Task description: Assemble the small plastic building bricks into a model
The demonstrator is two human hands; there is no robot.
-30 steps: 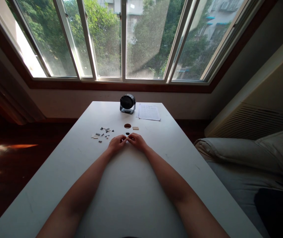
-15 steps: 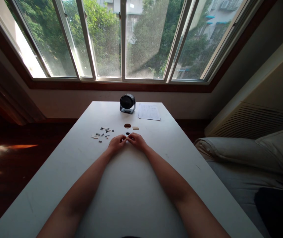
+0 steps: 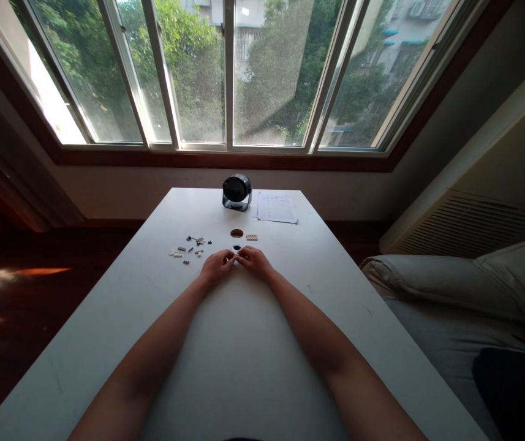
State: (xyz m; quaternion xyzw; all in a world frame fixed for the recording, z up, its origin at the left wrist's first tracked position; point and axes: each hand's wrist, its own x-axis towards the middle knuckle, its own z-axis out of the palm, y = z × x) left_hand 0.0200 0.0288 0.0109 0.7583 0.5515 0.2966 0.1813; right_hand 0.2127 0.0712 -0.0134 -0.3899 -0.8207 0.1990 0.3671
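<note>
Centrally on the white table, the left hand and the right hand are brought together until their fingertips meet. Both hands are curled, with fingers bent inward toward the meeting point, and something very small appears to be pinched between them; what it is, and how firmly it is gripped, cannot be told because it is hidden by the fingers and too small to make out. Both forearms are stretched out over the tabletop from the near edge.

Just beyond the fingertips a small dark round piece is seen on the table, close to the hands, though whether it is touched cannot be told. A little farther back a brown disc is laid flat, and just to its right a small tan studded plate is placed. To the left of the hands, a scatter of small grey and dark parts is spread over the surface, near the left hand but apart from it.

At the far end of the table a black round device is stood on its base, and beside it, to the right, a printed sheet of paper is laid flat. Behind the table a wide window is seen, with trees and buildings outside. To the right of the table, pale cushions are seen.
</note>
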